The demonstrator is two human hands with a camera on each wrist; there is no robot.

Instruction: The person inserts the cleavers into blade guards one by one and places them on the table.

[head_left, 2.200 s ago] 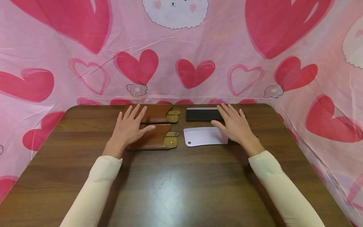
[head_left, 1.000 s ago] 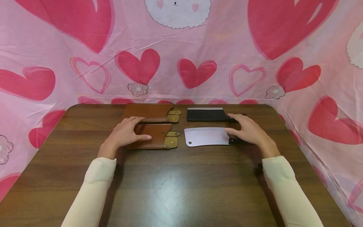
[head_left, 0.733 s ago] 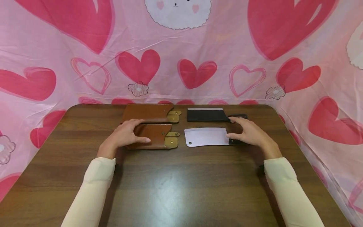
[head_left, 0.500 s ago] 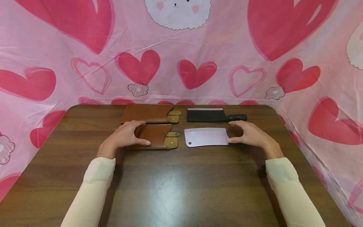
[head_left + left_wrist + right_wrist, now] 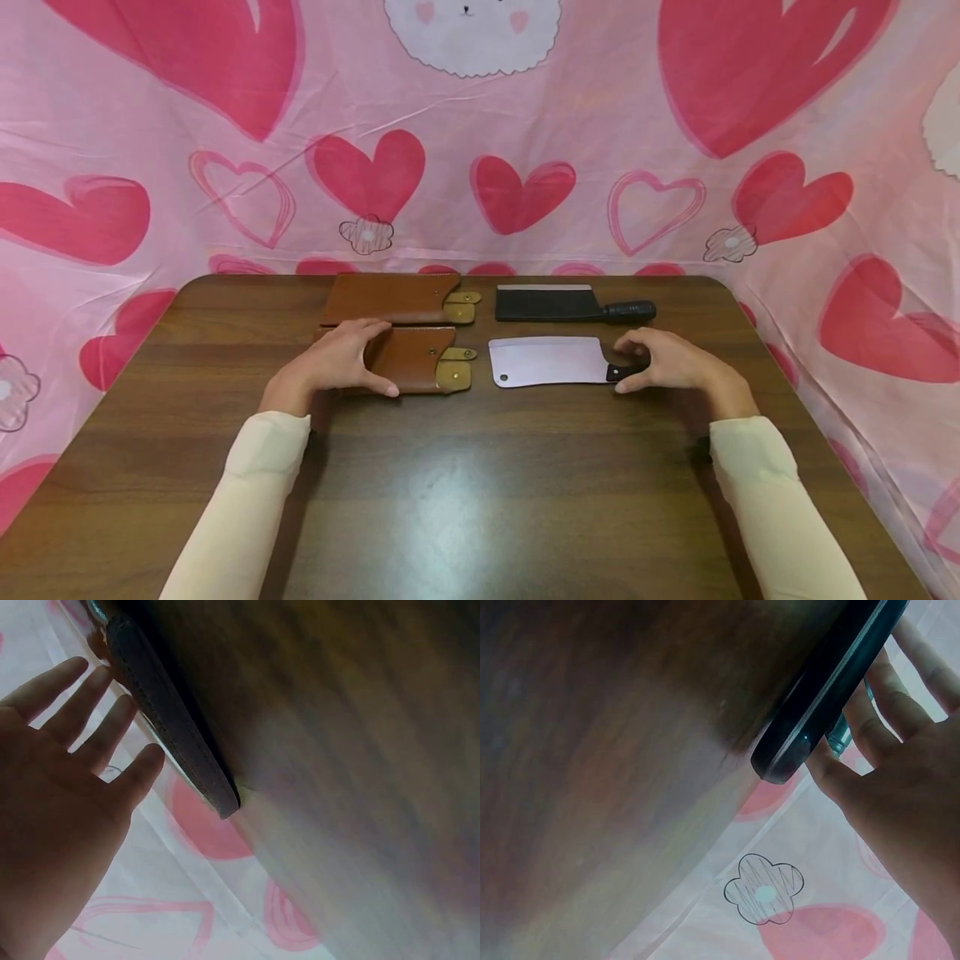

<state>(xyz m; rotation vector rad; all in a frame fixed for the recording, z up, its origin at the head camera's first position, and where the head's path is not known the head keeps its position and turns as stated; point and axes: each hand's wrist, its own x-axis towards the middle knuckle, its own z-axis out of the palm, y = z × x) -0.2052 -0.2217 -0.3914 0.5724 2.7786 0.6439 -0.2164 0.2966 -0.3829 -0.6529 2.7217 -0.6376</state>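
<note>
Apparently, everything is ordered around the pale knife (image 5: 547,361), which lies flat on the table (image 5: 450,492). Left of it, the left hand (image 5: 318,362) arches over the near cover (image 5: 412,360), thumb at the near edge and fingers toward the far edge, well apart; they are not clenched, but whether they touch it, I cannot tell. The far cover (image 5: 390,298) lies left of the pale knife and beyond it. Both covers turn their straps (image 5: 459,354) toward the knives, probably so that each one faces its blade. Just beyond the pale knife is the black knife (image 5: 546,305). At the pale knife's right end, the right hand (image 5: 678,360) goes around its handle (image 5: 618,372), presumably turned there for easy reach; the fingers look released, and contact remains unclear.
</note>
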